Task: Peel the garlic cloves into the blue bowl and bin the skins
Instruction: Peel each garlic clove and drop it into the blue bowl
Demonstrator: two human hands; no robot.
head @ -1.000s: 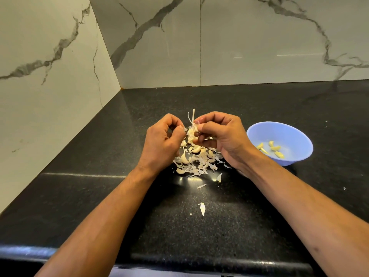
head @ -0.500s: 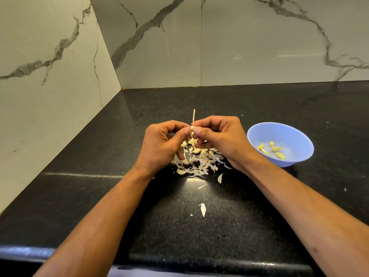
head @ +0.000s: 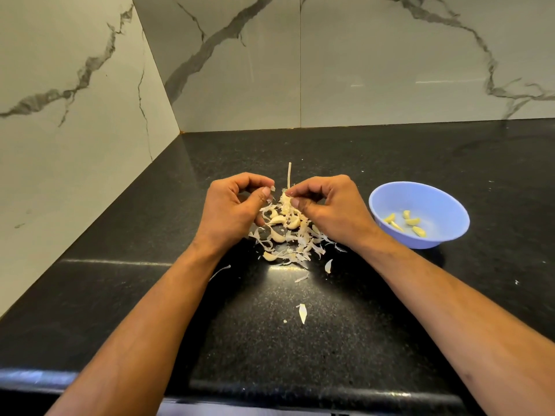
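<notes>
Hands have parted: left hand pinches a torn papery skin flake, right hand grips the stalked garlic remnant; more cloves left to free.

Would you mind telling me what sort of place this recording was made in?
Most likely a home kitchen: a polished black stone countertop meets marble-patterned wall tiles in a corner, and garlic cloves lie among loose skins beside a blue bowl.
</notes>
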